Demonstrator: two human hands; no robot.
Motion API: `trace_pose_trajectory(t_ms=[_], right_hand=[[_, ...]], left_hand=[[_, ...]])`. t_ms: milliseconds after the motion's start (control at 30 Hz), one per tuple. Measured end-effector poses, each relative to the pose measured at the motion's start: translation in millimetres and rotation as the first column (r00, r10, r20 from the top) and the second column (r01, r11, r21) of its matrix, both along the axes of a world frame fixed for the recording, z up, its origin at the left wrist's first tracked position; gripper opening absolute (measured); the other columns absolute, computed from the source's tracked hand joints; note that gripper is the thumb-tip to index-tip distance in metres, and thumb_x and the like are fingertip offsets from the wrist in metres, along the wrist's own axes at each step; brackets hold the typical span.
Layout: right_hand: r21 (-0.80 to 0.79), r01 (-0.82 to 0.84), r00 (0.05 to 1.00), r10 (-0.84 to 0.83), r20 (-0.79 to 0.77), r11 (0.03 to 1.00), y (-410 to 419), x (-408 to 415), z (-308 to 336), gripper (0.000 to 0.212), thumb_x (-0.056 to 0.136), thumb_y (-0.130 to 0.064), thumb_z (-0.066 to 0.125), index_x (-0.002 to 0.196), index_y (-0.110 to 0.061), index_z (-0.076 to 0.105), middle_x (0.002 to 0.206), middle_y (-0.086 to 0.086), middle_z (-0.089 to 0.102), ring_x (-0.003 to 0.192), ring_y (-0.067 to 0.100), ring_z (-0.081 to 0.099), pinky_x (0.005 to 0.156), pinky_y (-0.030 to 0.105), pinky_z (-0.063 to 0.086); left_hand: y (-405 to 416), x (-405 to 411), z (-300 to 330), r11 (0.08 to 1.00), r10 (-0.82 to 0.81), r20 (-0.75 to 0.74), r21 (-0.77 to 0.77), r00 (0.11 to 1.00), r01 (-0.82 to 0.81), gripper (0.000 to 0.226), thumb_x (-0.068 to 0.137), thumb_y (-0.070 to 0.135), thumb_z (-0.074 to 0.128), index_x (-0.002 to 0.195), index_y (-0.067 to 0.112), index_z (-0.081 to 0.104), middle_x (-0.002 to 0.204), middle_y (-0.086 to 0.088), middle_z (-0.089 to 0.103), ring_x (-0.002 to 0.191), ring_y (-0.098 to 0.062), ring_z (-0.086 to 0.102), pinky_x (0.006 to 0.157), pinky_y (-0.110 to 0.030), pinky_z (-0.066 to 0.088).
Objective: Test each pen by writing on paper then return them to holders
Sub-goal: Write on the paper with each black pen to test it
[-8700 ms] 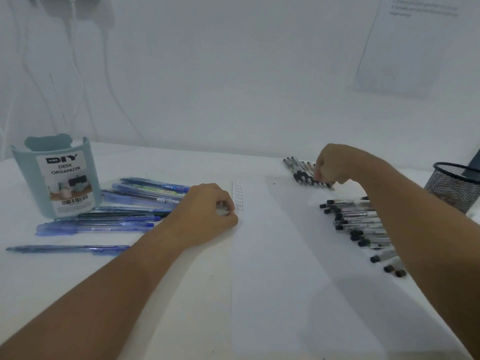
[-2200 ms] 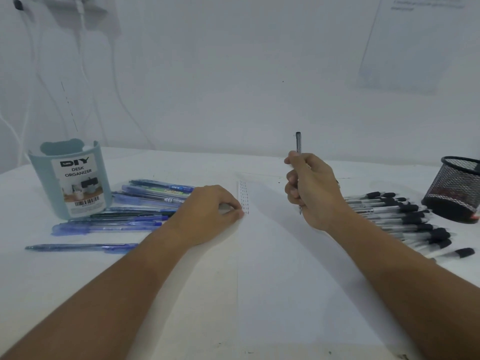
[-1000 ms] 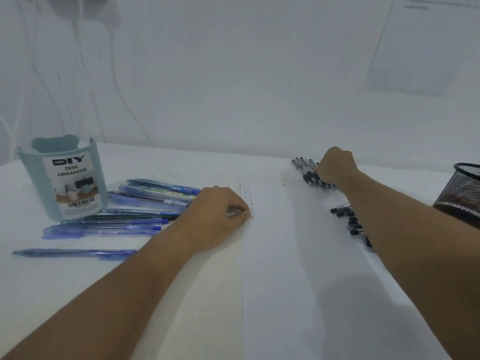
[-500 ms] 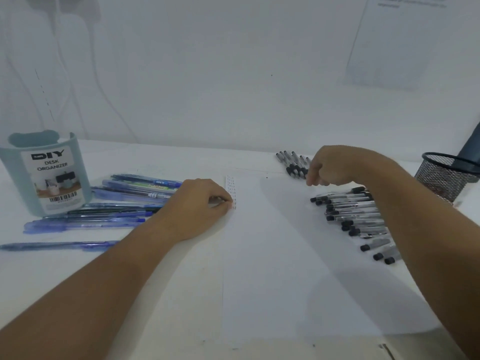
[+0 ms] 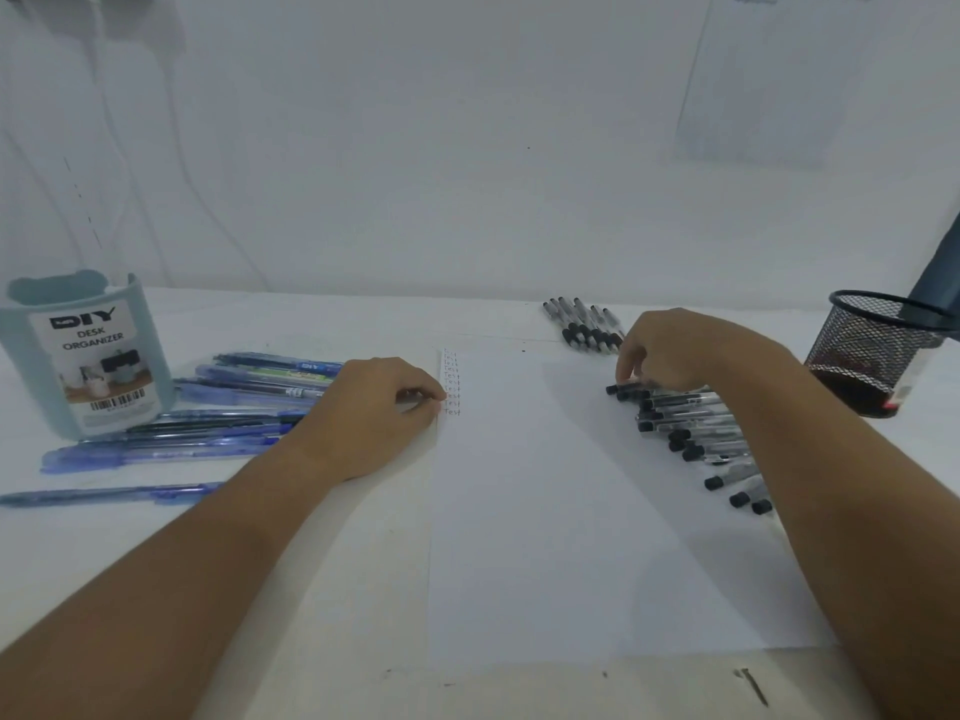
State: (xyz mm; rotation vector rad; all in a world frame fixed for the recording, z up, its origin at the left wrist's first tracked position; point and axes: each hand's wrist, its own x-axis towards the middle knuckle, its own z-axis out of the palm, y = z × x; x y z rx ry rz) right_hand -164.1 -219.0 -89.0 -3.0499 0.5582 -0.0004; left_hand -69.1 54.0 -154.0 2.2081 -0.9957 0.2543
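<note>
A white paper sheet (image 5: 545,511) lies on the table with a column of small "Test" words (image 5: 452,381) at its top left. My left hand (image 5: 374,413) rests with curled fingers on the sheet's left edge beside the writing. My right hand (image 5: 675,350) reaches onto a row of black-capped clear pens (image 5: 696,433) right of the sheet, and its fingertips pinch the topmost pen (image 5: 631,391) near the cap. Several more black pens (image 5: 582,324) lie in a separate group above the sheet.
A pale blue desk organizer (image 5: 83,356) stands at the left, with several blue pens (image 5: 249,392) lying beside it. A black mesh holder (image 5: 872,350) stands at the right, under a dark object at the frame's edge. The wall is close behind the table.
My right hand has come back from the far group of black pens down to the row beside the sheet. The left hand has stayed on the paper's edge.
</note>
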Motion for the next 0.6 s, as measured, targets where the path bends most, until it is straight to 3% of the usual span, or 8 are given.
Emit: trace_pose_trajectory(t_ms=[167, 300, 400, 500, 600], right_hand=[[-0.037, -0.005, 1.000, 0.006, 0.022, 0.999, -2, 2, -2, 0.031, 0.090, 0.003, 0.053, 0.085, -0.024, 0.068, 0.110, 0.003, 0.068, 0.093, 0.019, 0.059, 0.076, 0.027, 0.043], [-0.039, -0.044, 0.989, 0.049, 0.142, 0.998, 4, 4, -4, 0.028, 0.095, -0.001, 0.047, 0.099, -0.020, 0.067, 0.112, 0.004, 0.066, 0.100, 0.023, 0.059, 0.085, 0.032, 0.047], [-0.010, -0.156, 0.938, 0.152, 0.311, 0.988, 17, 9, -8, 0.030, 0.097, -0.004, 0.042, 0.109, -0.021, 0.064, 0.104, 0.000, 0.064, 0.099, 0.022, 0.055, 0.090, 0.040, 0.045], [0.006, -0.295, 0.826, 0.252, 0.505, 0.955, 35, 12, -7, 0.024, 0.103, -0.013, 0.041, 0.116, -0.021, 0.059, 0.097, 0.001, 0.059, 0.087, 0.018, 0.052, 0.073, 0.032, 0.038], [0.185, -0.391, 0.725, 0.177, 0.666, 0.902, 50, 13, -6, 0.025, 0.105, -0.021, 0.038, 0.123, -0.025, 0.054, 0.091, 0.003, 0.057, 0.065, 0.002, 0.056, 0.061, 0.014, 0.038]], left_hand=[[0, 1, -1, 1.000, 0.000, 0.003, -0.001, 1.000, 0.000, 0.015, 0.086, 0.014, 0.064, 0.096, 0.020, 0.074, 0.098, 0.008, 0.069, 0.091, -0.004, 0.061, 0.078, -0.001, 0.037], [0, 2, -1, 1.000, 0.006, 0.005, 0.000, 1.000, -0.006, 0.014, 0.086, 0.015, 0.064, 0.095, 0.021, 0.074, 0.098, 0.008, 0.069, 0.091, -0.004, 0.061, 0.078, -0.001, 0.037], [1, 2, -1, 1.000, 0.013, 0.005, -0.004, 1.000, -0.013, 0.017, 0.087, 0.013, 0.062, 0.097, 0.021, 0.073, 0.100, 0.008, 0.068, 0.092, -0.006, 0.060, 0.084, -0.014, 0.043], [2, 2, -1, 0.999, 0.031, 0.006, 0.007, 0.999, -0.032, 0.021, 0.088, 0.012, 0.058, 0.098, 0.023, 0.073, 0.103, 0.009, 0.067, 0.094, -0.007, 0.059, 0.088, -0.019, 0.043], [2, 3, -1, 0.999, 0.039, 0.011, 0.012, 0.999, -0.039, 0.024, 0.088, 0.009, 0.055, 0.099, 0.022, 0.073, 0.105, 0.008, 0.067, 0.094, -0.007, 0.058, 0.085, -0.015, 0.039]])
